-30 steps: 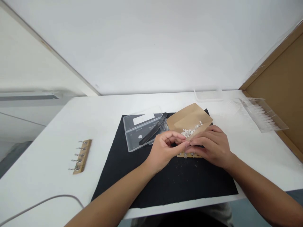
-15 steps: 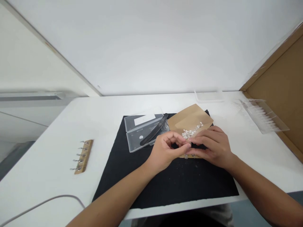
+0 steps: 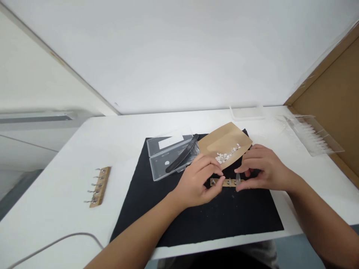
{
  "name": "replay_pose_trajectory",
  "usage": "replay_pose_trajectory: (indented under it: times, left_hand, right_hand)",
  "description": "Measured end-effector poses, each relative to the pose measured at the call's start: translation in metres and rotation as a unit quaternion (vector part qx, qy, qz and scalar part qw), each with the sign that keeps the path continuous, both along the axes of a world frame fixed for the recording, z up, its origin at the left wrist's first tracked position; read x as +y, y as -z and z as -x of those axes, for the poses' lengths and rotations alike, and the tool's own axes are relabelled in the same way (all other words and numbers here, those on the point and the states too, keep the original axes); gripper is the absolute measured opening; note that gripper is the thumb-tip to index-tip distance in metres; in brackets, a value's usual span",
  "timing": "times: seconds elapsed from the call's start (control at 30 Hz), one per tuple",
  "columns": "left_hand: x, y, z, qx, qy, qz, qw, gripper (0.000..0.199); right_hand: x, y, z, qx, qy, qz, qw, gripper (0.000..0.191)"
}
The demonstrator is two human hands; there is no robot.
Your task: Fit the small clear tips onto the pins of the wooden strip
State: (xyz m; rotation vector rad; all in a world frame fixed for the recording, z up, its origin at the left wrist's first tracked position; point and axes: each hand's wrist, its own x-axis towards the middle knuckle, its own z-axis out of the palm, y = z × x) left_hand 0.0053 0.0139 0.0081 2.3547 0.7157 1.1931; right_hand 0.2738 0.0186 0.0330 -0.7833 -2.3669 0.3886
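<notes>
A wooden strip with small metal clips [image 3: 232, 182] lies on the black cloth [image 3: 221, 213]. My right hand [image 3: 259, 170] pinches a small clear nail tip [image 3: 238, 178] between thumb and fingers, upright over the strip's right part. At the strip's left part is my left hand [image 3: 200, 181], its thumb and forefinger brought close together; whether something tiny sits between them is hidden. Just behind the hands, small white pieces [image 3: 226, 155] lie scattered on a brown paper sheet [image 3: 231, 134].
An open clear plastic case [image 3: 159, 164] with a black curved file [image 3: 182, 153] across it is left of the paper. Another wooden clip strip [image 3: 100, 186] lies farther left. Clear trays [image 3: 314, 136] stand at the right; a cable [image 3: 70, 235] runs at front left.
My hands have moved apart. The right one has shifted right with the clear nail tip now showing, the left one has lowered slightly, and the wooden strip between them is more visible.
</notes>
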Motion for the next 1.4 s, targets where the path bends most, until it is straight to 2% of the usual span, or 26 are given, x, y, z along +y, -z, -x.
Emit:
replay_pose_trajectory:
  times: [0.1,0.23,0.53,0.8,1.4]
  left_hand:
    - [0.0009,0.0021,-0.0001,0.032,-0.009,-0.065,0.997,0.008]
    - [-0.0002,0.0017,0.0007,0.057,-0.004,-0.097,0.994,0.015]
    - [-0.0031,0.0039,0.0004,0.079,0.006,-0.105,0.991,0.016]
    - [0.0011,-0.0001,0.0003,0.008,-0.061,-0.112,0.992,0.017]
    - [-0.0002,0.0026,-0.0002,0.046,-0.048,-0.11,0.992,0.015]
  right_hand:
    - [0.0016,0.0,-0.006,-0.042,-0.025,0.079,0.996,0.038]
    - [0.0006,0.0004,-0.0061,-0.071,-0.029,0.142,0.987,0.041]
    - [0.0016,0.0056,-0.007,-0.119,-0.005,0.176,0.977,0.035]
    - [0.0003,0.0024,-0.0043,-0.138,0.011,0.209,0.968,0.035]
    - [0.0005,0.0071,-0.0014,-0.151,0.003,0.21,0.966,0.034]
